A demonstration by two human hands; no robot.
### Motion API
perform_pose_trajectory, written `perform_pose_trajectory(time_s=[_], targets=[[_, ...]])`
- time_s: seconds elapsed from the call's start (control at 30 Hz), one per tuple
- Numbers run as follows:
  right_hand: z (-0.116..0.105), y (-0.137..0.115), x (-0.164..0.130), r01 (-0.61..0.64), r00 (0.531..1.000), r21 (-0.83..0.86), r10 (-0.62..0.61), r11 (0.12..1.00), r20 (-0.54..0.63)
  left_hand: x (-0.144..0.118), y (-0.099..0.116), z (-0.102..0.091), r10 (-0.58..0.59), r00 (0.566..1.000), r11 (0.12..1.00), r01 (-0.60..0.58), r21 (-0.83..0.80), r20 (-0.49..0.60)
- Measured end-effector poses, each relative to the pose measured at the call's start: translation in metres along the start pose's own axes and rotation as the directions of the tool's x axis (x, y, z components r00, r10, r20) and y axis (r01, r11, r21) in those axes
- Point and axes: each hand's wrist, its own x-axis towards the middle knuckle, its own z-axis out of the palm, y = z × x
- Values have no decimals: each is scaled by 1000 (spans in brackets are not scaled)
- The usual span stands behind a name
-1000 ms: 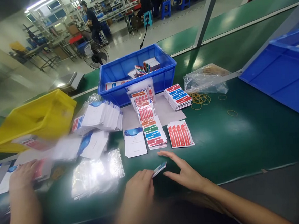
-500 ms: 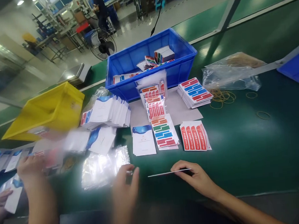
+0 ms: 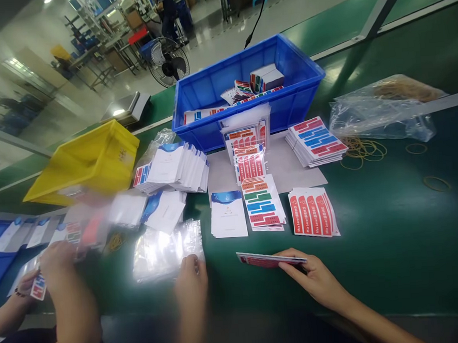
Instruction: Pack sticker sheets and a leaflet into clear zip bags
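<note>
While the right hand [image 3: 315, 277] pinches a thin stack of cards [image 3: 271, 259] by its near edge between thumb and fingers, held almost flat just above the green table [image 3: 392, 244], the left hand [image 3: 191, 282] rests fingers-down on the near edge of a pile of clear plastic sleeves [image 3: 166, 250], not visibly closed on any one of them. Only the head view is given, and it is blurred toward the left. Since the stack is gripped at one end only, the loose far end is judged liable to fan out or drop a card if the pinch slackens. Because the sleeves are glossy and lie overlapped, two are likely to be lifted together, or the pile slid away under the fingertips. Just beyond the hands lie a white-and-blue leaflet stack [image 3: 228, 214], a multicolour label stack [image 3: 264, 204] and a red label stack [image 3: 313, 213], set closely side by side; a careless sweep of the held cards could be expected to disturb them. At far left, a co-worker's hands [image 3: 58, 259] are seen handling similar cards close to the sleeve pile, so a collision or mixing of pieces is conceivable. A blue bin [image 3: 247, 92] and a yellow bin [image 3: 84, 162] stand farther back.
</note>
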Motion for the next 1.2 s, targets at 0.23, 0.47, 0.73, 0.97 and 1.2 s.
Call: perform_pose_trajectory(time_s=[0.23,0.47,0.73,0.97,1.2], targets=[[-1,5,-5,18,999,29,-17,999,-31,4,-5,-12,-20,969,997,1,-78,-247],[0,11,-8,28,1000,15,-28,999,11,10,-27,-36,-86,936,995,63,-77,-341],[-1,7,-7,8,1000,-19,-8,1000,3,-3,8,-6,35,987,999,-41,-32,-159],[-4,3,-6,-26,998,77,30,997,-57,-4,5,14,1,997,953,-26,-302,-83],[3,-4,-3,-118,980,363,166,924,-106,-1,-14,-1,-71,996,824,92,-560,60]])
